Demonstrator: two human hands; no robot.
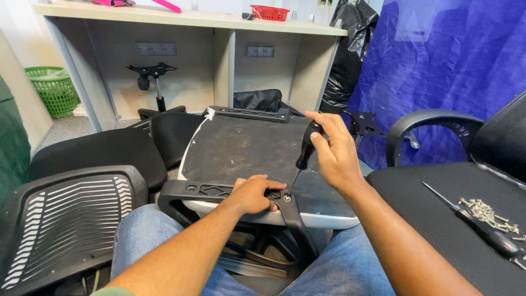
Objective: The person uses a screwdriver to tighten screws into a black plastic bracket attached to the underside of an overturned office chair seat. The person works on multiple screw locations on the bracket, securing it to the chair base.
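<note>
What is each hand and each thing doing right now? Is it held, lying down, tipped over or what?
right hand: gripping a screwdriver handle.
screwdriver: held tilted, tip at the armrest bracket.
left hand: pressing flat on the bracket.
armrest bracket: lying across the seat's underside.
chair seat: turned upside down.
second screwdriver: lying loose on the other seat.
screws: piled loose.
red basket: upright on the desk.

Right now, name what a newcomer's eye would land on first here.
At centre, the right hand grips a black-handled screwdriver, its tip at a screw on the black armrest bracket that the left hand steadies on an upturned chair seat. At far right, loose screws lie on another seat.
</note>
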